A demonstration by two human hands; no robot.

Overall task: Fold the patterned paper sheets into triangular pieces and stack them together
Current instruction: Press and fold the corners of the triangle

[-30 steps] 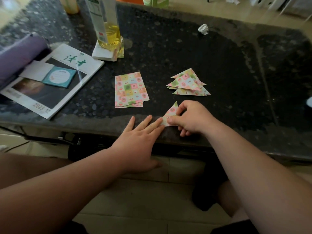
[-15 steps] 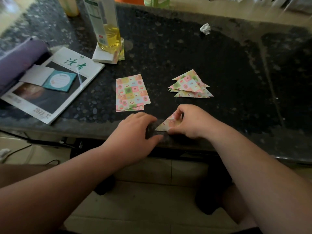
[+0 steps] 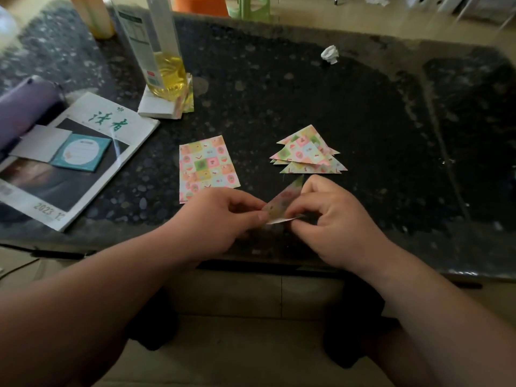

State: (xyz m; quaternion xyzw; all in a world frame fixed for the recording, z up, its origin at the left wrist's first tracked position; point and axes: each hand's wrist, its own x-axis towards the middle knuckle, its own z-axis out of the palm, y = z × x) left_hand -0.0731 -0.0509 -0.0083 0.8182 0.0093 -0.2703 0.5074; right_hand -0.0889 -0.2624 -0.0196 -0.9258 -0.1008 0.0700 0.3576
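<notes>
A small folded triangle of patterned paper (image 3: 283,201) is lifted just above the near edge of the dark stone table (image 3: 363,129). My left hand (image 3: 220,219) pinches its left corner and my right hand (image 3: 332,222) pinches its right side, fingers curled. Behind my left hand lies a flat pile of unfolded patterned sheets (image 3: 208,166). Behind my right hand sits a fanned stack of folded triangles (image 3: 307,152).
A magazine (image 3: 81,160) with a teal card and a purple case (image 3: 25,107) lie at the left. An oil bottle (image 3: 159,54) stands on a white pad at the back left. A crumpled paper ball (image 3: 330,54) lies at the back.
My left hand went from lying flat on the table to pinching the triangle. Both hands have lifted the piece off the table surface.
</notes>
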